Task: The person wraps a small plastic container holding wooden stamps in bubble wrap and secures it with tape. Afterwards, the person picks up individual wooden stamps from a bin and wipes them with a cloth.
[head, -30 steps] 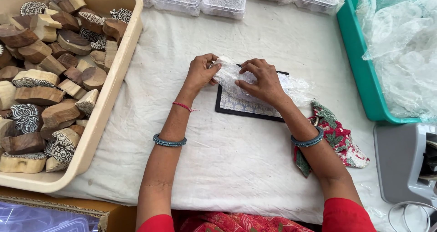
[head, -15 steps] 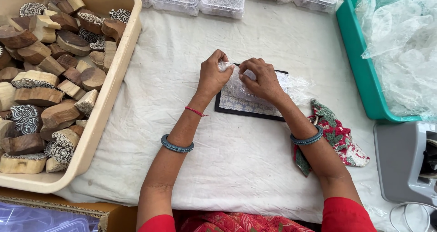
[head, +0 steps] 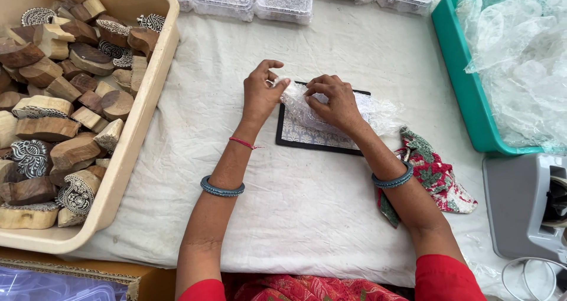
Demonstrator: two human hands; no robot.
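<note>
On one mat (head: 307,137), two hands, one plastic wrap (head: 307,109)

Left hand (head: 260,94): clear crinkled plastic bag (head: 310,109) is pinched at one end.
Right hand (head: 335,103): bag is pressed onto black-edged patterned mat (head: 310,137).
Surface: white cloth-covered table (head: 307,200).

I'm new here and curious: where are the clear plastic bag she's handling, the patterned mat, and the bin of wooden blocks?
clear plastic bag (head: 304,109), head view, crinkled middle.
patterned mat (head: 307,137), head view, lower patterned face.
bin of wooden blocks (head: 139,121), head view, right wall.
</note>
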